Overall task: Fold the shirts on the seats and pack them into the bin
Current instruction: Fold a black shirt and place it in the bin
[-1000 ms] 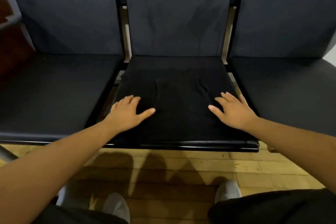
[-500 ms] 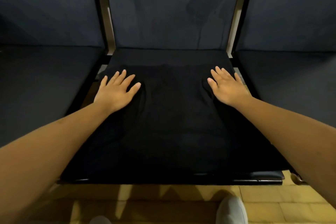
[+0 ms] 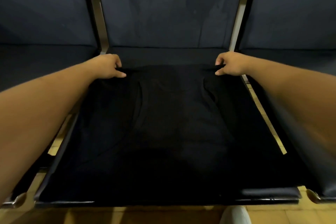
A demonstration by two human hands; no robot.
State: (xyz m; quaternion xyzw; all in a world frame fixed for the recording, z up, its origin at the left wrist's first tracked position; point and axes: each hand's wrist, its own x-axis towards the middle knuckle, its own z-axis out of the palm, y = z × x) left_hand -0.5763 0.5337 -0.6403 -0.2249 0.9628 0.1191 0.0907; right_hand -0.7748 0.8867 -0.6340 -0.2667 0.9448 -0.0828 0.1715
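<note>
A black shirt (image 3: pixel 171 123) lies spread over the middle seat (image 3: pixel 269 193), reaching almost to the front lip nearest the person and out to both side edges. The left hand (image 3: pixel 111 66) pinches the shirt's far left corner between thumb and curled fingers. The right hand (image 3: pixel 229 65) pinches the far right corner the same way, and the cloth edge is drawn in a line between them. Beyond the hands only a bare strip of cushion remains before the backrest (image 3: pixel 167 9), so the open room lies on the near side of the hands, over the flat cloth. Outside each hand a narrow gap with a metal frame bar (image 3: pixel 96 14) divides this seat from the left seat (image 3: pixel 36 63) and the right seat (image 3: pixel 309 58). Half a second ago both hands lay flat with fingers spread on the shirt; now they have reached its far edge and closed on it. Just nearer than the midpoint between the hands a faint curved seam shows, perhaps the neckline. Black on dark is hard to read, and any label or print cannot be made out.
</note>
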